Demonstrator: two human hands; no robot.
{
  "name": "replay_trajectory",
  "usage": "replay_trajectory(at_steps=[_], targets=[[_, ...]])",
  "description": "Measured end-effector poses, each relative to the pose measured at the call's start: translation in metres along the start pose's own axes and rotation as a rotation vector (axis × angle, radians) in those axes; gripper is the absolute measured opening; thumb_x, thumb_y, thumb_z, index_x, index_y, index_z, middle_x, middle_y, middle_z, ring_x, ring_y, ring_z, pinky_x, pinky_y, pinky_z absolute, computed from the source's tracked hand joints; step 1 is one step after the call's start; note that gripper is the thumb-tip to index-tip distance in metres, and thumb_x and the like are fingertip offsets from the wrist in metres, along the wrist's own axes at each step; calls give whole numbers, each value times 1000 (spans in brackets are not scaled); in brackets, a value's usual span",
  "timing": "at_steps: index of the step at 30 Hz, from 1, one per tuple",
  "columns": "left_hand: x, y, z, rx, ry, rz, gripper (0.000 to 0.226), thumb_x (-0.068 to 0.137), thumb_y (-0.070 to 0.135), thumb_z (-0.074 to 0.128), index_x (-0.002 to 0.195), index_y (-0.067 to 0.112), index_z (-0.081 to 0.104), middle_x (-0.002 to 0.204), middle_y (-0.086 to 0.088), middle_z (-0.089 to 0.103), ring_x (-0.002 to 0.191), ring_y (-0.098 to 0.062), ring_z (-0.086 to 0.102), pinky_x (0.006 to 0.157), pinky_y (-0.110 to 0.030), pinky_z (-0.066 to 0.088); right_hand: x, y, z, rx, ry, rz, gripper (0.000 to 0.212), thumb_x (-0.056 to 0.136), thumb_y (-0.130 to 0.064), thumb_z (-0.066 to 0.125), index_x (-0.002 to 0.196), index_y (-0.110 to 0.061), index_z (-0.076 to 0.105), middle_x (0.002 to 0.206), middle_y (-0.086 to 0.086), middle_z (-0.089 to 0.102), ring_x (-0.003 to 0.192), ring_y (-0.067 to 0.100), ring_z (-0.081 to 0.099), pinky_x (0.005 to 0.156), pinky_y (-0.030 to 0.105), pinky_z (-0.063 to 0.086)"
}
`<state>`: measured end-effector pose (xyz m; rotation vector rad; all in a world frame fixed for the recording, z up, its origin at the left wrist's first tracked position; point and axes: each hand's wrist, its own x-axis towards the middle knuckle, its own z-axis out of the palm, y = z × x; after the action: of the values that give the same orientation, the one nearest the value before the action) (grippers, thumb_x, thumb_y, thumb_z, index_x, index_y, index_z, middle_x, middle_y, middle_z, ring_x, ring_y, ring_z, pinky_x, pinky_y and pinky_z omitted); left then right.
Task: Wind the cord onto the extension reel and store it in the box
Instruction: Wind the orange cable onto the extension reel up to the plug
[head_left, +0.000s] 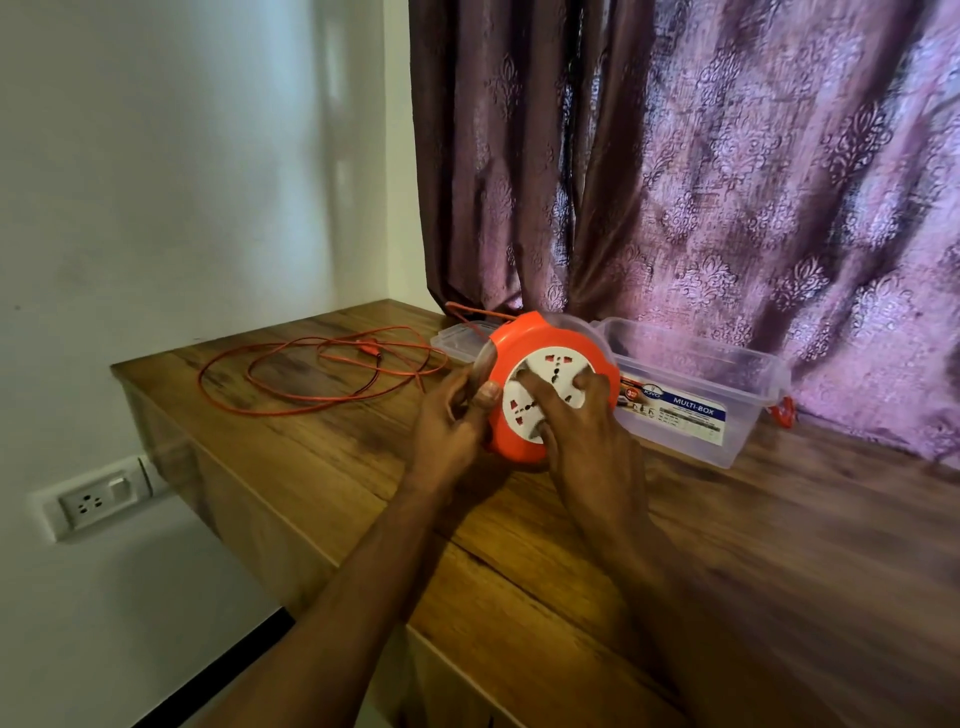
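Closest to me at the bottom of the frame it's just my two forearms coming up over the wooden table (519, 545), which fills most of the lower right. A little past center, both hands are on the orange extension reel (545, 384), which is tipped up so its white socket face looks back at the camera. My left hand (452, 421) has it by the left edge, thumb curled over the orange rim and the fingers wrapped around behind, so that one's clamped on the reel. My right hand (582, 431) is spread across the white socket face, fingers mostly straight and pressing flat on it, not really curled around anything. The reel looks like it's held just above the tabletop, but I can't tell if its bottom edge is touching the wood. Just behind it on the right is the clear plastic box (727, 384) with a "MULTI-BOX" label, open on top, nearly touching the reel from this angle. What looks like its clear lid (460, 338) lies flat behind the reel on the left. Further left, around mid-frame, the orange cord (311, 374) lies in loose loops on the table, mostly unwound, with a strand running back toward the reel. Over at lower left there's a white wall socket (98, 499) below the table edge, and the whole upper right is a purple patterned curtain (727, 156).
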<state>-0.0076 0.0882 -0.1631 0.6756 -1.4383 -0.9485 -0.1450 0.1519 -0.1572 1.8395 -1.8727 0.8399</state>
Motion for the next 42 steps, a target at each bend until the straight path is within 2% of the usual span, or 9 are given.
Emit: replay_trajectory(at_steps=[5, 10, 15, 17, 20, 26, 32, 37, 42], targets=[[-1, 0, 0, 26, -37, 37, 26, 97, 22, 56, 122, 16, 62, 114, -6, 71, 97, -16, 68, 66, -16, 52, 2, 2, 0, -4, 77, 92, 60, 91, -57, 47, 145, -42, 25, 125, 5, 52, 93, 30, 63, 66, 38, 52], [-2, -1, 3, 2, -40, 73, 21, 97, 17, 58, 118, 17, 63, 112, -7, 71, 103, -18, 68, 71, -19, 53, 3, -2, 4, 127, 137, 264, 56, 87, -65, 46, 134, -35, 36, 100, 5, 71, 87, 34, 67, 66, 39, 52], [1, 1, -2, -30, 49, 22, 18, 97, 22, 58, 100, 40, 62, 104, 4, 72, 85, -1, 67, 66, -20, 53, 3, -2, 0, 89, 279, 46, 40, 92, -27, 53, 131, -20, 45, 120, 12, 55, 90, 33, 62, 57, 38, 51], [2, 0, -4, -33, 77, 15, 14, 96, 30, 58, 101, 43, 62, 108, 1, 72, 89, -6, 68, 71, -28, 57, 2, 0, 2, 34, 239, -43, 53, 85, -12, 62, 132, -24, 43, 127, 15, 49, 98, 34, 60, 54, 39, 54], [1, -1, -3, -46, 65, 5, 19, 97, 30, 58, 105, 48, 59, 112, 4, 70, 91, -8, 65, 67, -22, 54, 1, -4, 4, -8, 80, -124, 68, 77, -1, 64, 133, -32, 40, 143, 17, 35, 114, 40, 53, 61, 45, 57], [1, 1, -4, -38, 38, 3, 19, 96, 26, 58, 104, 43, 62, 105, 14, 70, 100, -3, 68, 80, -32, 59, 2, -6, -1, -14, -43, -146, 63, 85, -6, 58, 137, -38, 40, 157, 12, 15, 131, 40, 38, 78, 48, 54], [1, -3, -3, 19, 0, 6, 18, 95, 30, 60, 111, 24, 64, 110, -4, 73, 102, -18, 70, 77, -32, 56, 2, 0, 4, -92, -55, -90, 63, 90, -19, 60, 138, -46, 30, 155, 11, 17, 125, 39, 46, 78, 46, 56], [-1, -1, -2, 36, -32, -5, 13, 91, 38, 60, 103, 41, 62, 109, 8, 71, 105, -12, 67, 78, -36, 58, 2, 1, 3, -4, 5, 50, 62, 93, -37, 53, 141, -51, 18, 134, 9, 35, 96, 33, 62, 68, 45, 58], [-1, 0, -1, 48, -49, 5, 16, 92, 35, 61, 101, 48, 60, 107, 16, 68, 109, -8, 64, 89, -48, 56, 2, -1, 3, 51, 6, 166, 61, 88, -52, 55, 143, -48, 27, 128, 7, 48, 100, 32, 60, 75, 42, 54]])
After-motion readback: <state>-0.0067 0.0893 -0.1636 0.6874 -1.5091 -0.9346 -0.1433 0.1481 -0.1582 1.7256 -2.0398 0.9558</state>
